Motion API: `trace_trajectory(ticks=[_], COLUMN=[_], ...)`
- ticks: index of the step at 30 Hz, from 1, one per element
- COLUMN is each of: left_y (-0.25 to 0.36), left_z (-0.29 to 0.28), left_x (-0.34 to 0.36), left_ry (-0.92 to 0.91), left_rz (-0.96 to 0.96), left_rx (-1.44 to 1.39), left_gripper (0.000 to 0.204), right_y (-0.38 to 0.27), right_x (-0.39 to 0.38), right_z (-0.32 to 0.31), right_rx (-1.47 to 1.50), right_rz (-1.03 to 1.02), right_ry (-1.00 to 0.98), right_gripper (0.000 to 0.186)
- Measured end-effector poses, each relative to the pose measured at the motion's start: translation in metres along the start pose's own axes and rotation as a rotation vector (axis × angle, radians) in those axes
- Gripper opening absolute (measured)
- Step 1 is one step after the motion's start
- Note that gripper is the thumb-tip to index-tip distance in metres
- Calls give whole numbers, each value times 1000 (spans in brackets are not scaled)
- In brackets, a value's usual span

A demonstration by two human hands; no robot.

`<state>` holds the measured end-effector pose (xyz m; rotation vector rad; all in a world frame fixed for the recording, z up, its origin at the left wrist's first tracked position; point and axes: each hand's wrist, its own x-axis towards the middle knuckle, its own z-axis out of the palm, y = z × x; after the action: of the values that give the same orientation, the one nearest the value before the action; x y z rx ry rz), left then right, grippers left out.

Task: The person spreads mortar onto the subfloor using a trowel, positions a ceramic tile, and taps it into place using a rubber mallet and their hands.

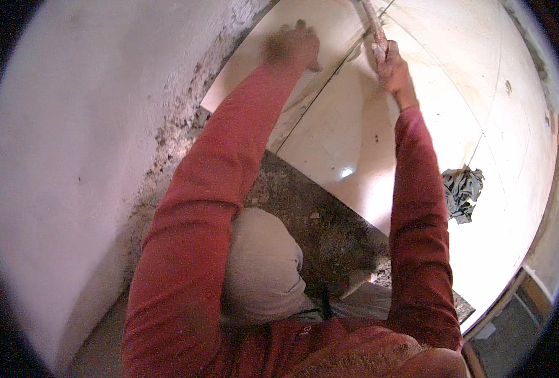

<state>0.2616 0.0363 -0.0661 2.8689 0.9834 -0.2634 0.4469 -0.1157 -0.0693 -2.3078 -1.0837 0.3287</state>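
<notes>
- Currently, your left hand is open, fingers spread over the pale tile beside the wall.
- Your right hand grips a rod-like handle, farther from the wall.
- A crumpled grey-green cloth lies farther still from the wall.

The wall fills the left of the frame, and the tiles spread from the upper centre to the right, with the bare ground below their edge at lower centre, beside the knee. At the top, the left hand is over the tiles on the wall side, left of the right hand, which is around the bar. The cloth lies on the tiles at centre right, just right of the right sleeve.
</notes>
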Motion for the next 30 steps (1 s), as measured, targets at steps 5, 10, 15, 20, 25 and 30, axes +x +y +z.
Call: trace_trajectory(ticks=[5, 10, 15, 20, 25, 30], left_y=[-12, 6, -18, -5, -14, -24], left_z=[5, -11, 18, 17, 27, 23], left_x=[8, 13, 14, 5, 26, 24], left_ry=[-33, -61, 22, 92, 82, -21], left_rz=[41, 80, 21, -16, 103, 163], left_rx=[-5, 18, 22, 46, 30, 23], left_gripper=[88, 89, 80, 80, 85, 93], right_y=[-35, -27, -74, -71, -4, -25], right_x=[44, 75, 38, 30, 58, 17], right_z=[12, 46, 51, 30, 26, -17], right_rx=[27, -131, -2, 11, -69, -52], right_rz=[-139, -369, -261, -136, -103, -57], right_ry=[14, -7, -79, -91, -123, -74], right_gripper=[47, 47, 48, 48, 64, 58])
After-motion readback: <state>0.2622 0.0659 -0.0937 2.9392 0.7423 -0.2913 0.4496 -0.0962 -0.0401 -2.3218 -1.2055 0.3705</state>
